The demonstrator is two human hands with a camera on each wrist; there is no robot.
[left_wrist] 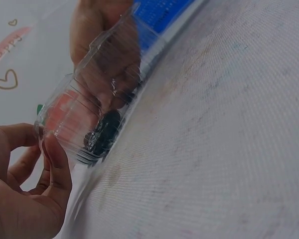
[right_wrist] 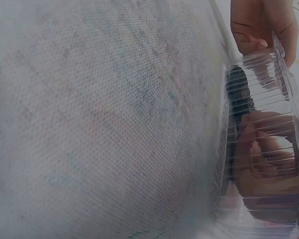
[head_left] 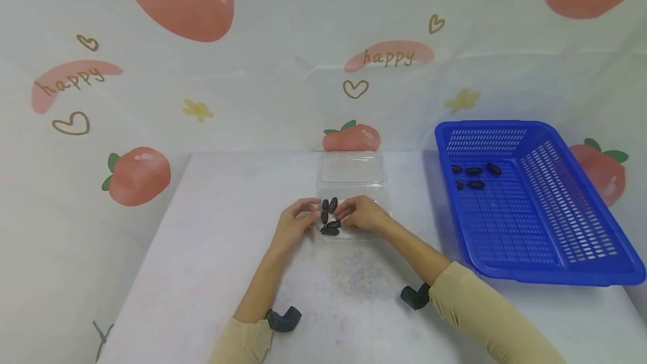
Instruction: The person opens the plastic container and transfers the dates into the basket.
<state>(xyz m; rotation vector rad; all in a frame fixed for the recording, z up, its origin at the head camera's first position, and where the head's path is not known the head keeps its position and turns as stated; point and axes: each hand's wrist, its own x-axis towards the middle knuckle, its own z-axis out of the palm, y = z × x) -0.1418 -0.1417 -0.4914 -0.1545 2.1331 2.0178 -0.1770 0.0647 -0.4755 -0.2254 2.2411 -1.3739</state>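
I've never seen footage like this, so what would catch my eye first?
Probably the big blue basket at the right, the boldest colour here, with a few dark fruits inside. Next, in the middle, the left hand pinches the left edge of an open clear box, and the right hand is inside beside more dark fruits. Behind, a white backdrop shows large printed red fruits.

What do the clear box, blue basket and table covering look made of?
Clear box: likely thin, glossy plastic; see-through, ribbed walls with highlights.
Blue basket: probably moulded plastic, smooth; uniform colour, regular slots, rounded rim.
Table covering: matte, perhaps woven fabric; fine weave-like texture, though a textured sheet is possible.
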